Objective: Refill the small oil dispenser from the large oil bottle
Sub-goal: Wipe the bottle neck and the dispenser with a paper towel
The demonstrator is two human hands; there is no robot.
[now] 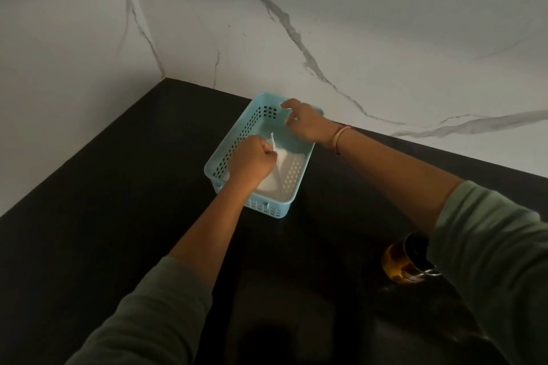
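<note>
Standing on the black countertop [118, 187], the glass oil dispenser [400, 262] of amber oil is partly hidden by the right sleeve [489, 246]. Well apart, the left hand [252, 158] clenches white paper [281, 157] inside the light-blue basket [237, 139]; the right hand [305, 124] curls fingers over its far rim.

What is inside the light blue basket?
White paper lies in the light blue basket; the left hand grips it, the right hand holds the far wall. Anything under paper and hands is hidden.

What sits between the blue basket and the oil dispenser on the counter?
Nothing: in the head view only bare black counter separates the basket from the oil dispenser, itself partly hidden under the right sleeve.
</note>
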